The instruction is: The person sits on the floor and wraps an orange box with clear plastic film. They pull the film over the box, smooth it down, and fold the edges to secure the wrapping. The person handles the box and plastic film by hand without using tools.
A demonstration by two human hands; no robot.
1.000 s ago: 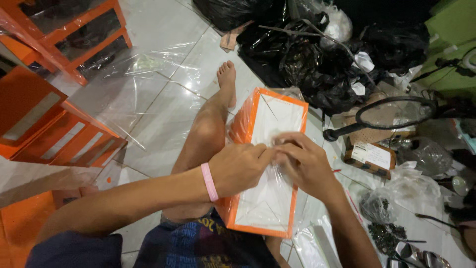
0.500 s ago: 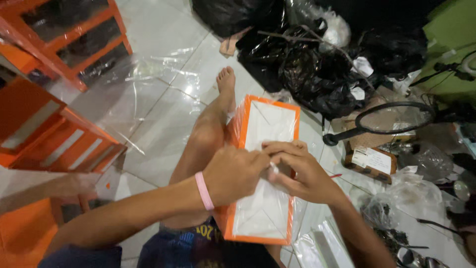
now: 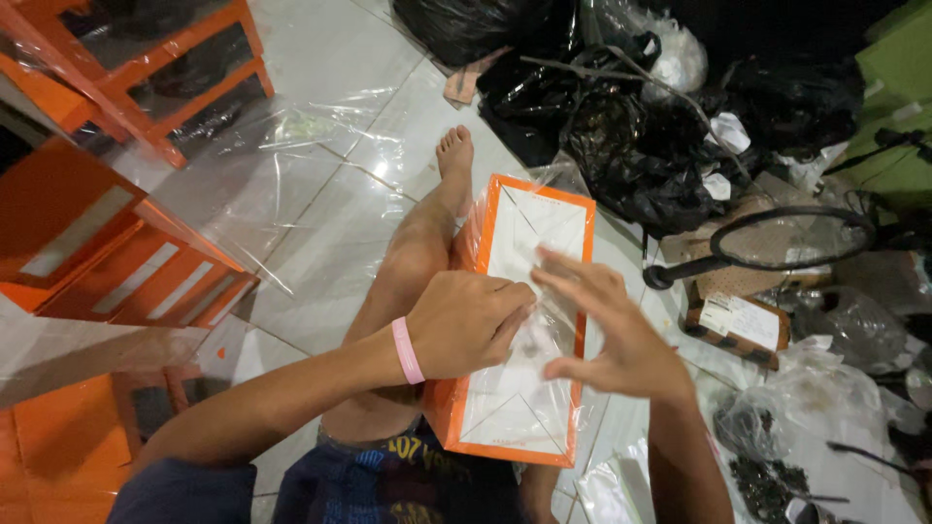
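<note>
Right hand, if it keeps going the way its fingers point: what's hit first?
Probably the left hand: the right hand points its fingers left toward it, over the orange-edged box. The hand is motion-blurred and depth is unclear; it may meet the box's clear wrap first.

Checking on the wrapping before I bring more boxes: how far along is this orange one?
Done: clear film already covers the orange-and-white box lying on the person's leg. In hand: the left hand presses the film at the box's middle, while the right hand hovers open above it, blurred. Left: whether the film is sealed cannot be told; loose clear plastic lies on the floor.
</note>
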